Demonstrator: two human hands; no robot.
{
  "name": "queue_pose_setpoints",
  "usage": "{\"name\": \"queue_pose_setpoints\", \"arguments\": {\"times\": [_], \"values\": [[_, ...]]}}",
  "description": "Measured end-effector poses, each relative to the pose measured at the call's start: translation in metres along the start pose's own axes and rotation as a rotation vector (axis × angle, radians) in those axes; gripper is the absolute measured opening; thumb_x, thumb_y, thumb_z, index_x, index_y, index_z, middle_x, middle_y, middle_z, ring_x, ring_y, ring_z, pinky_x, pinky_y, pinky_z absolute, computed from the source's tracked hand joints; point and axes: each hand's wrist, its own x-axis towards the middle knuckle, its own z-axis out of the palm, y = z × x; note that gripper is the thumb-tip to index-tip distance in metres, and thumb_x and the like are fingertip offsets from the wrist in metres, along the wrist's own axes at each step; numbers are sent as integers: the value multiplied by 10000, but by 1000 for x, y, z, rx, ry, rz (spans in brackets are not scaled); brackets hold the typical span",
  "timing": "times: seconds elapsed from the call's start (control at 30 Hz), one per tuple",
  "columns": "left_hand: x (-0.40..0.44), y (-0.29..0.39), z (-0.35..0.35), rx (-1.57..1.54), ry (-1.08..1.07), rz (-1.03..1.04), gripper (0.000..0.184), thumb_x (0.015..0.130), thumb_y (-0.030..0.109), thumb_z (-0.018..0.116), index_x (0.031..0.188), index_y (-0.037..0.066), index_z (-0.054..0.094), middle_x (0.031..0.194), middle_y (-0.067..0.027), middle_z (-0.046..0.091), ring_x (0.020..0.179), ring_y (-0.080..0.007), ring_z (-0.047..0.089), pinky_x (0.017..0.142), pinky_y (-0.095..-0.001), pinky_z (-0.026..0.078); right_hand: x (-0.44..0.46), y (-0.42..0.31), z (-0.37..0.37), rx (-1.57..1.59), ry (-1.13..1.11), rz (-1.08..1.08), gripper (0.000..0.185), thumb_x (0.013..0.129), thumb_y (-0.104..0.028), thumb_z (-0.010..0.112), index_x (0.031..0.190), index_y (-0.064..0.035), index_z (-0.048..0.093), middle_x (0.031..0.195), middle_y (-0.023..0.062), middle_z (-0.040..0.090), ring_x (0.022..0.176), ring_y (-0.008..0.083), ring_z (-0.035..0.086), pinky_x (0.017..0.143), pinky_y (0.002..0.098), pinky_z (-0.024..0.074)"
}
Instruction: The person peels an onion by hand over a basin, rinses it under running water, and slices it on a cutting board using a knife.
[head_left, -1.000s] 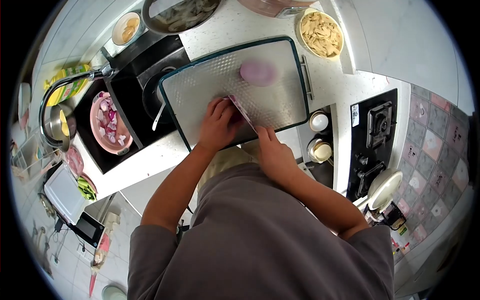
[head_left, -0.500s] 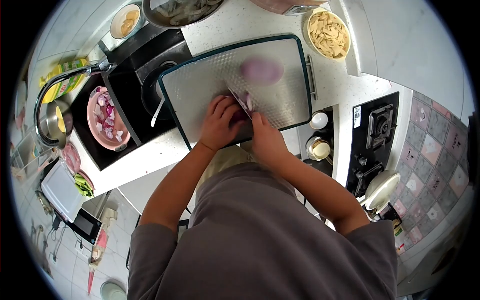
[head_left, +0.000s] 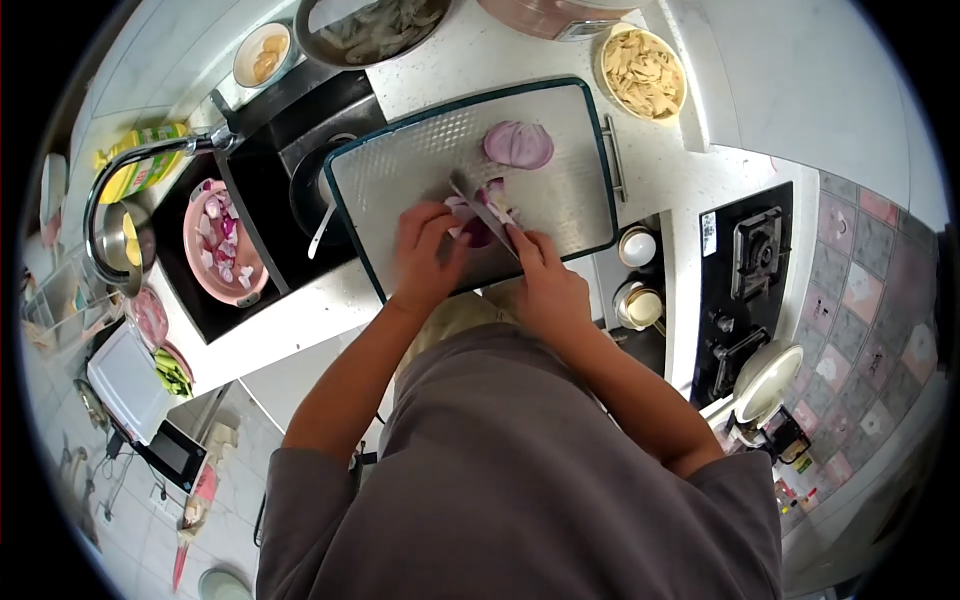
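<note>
Evidently slicing, your right hand grips a slim steel knife; left hand curls by purple onion, contact unclear. Next cut requires tucked fingertips.

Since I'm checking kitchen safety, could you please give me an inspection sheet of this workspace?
Surface: textured board, dark-rimmed, partly overlapping the sink.
Job's things: cut onion beside the knife; sliced onion portion lies apart.
Clutter: pink basin of onion pieces inside the sink.
Hands: right hand grips the knife; left hand, blurred, by the cut onion.
Cables: nothing seen on the board.
Surroundings: stove at right.
</note>
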Motion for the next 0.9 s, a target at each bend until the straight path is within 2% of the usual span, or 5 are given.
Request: {"name": "queue_pose_setpoints", "arguments": {"times": [0.13,0.27,0.37,0.8,0.9], "values": [[35,30,-32,69,-37,154,223,770,99,802,956,127,682,1025,-33,659,999,-277,620,858,-383,470,-7,4,-8,-50,0,-5,625,786,-82,678,1389,-159,535,1306,91,541,799,340,703,648,453,577],[68,28,-23,180,-658,139,124,808,202,783,871,143,695,944,-40,690,914,-279,658,820,-420,488,-9,9,-7,-51,13,-27,591,798,-93,685,1371,-169,562,1268,82,543,834,315,703,659,431,581],[86,20,-5,168,-921,-15,168,808,207,789,874,105,673,927,-83,693,882,-311,663,771,-439,508,-13,15,-8,-25,70,-83,559,806,-97,694,1349,-178,589,1248,71,549,830,303,701,669,417,582],[91,-2,32,179,-686,-107,152,878,216,705,915,71,678,918,-145,696,870,-367,667,755,-470,521,-25,27,-12,34,48,-112,456,812,-101,695,1251,-225,675,1199,31,583,738,293,693,643,427,572],[92,-1,3,39,-605,-133,109,906,142,705,953,51,671,947,-105,711,828,-295,689,714,-388,535,-27,31,-18,96,0,-79,443,840,-124,697,1275,-200,653,1199,68,598,775,332,693,680,432,576]]}}
